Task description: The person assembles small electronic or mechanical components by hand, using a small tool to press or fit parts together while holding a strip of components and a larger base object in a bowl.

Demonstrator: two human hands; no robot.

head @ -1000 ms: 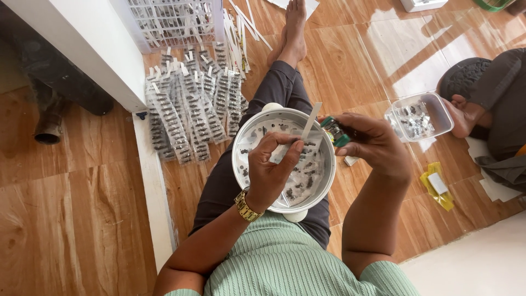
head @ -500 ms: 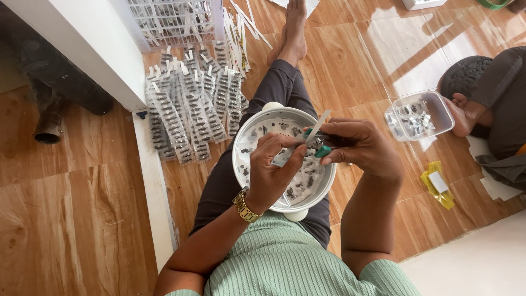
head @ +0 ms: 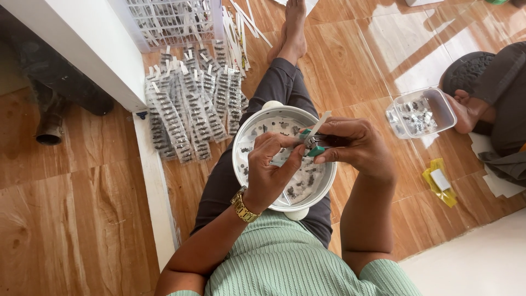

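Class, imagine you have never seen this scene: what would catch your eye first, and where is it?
First, the two hands meeting over the white bowl in the lap: the left hand and right hand pinch a small green tool between them. Next, the rows of packed strips fanned out on the wooden floor to the left.

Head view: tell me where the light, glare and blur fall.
Head view: bright daylight patches glare off the glossy wood-pattern floor tiles at upper right; the dark gap under the white ledge at left lies in shadow; the left hand and right hand over the round white metal bowl are evenly lit and sharp; the small green-and-white piece they pinch is too small to resolve.
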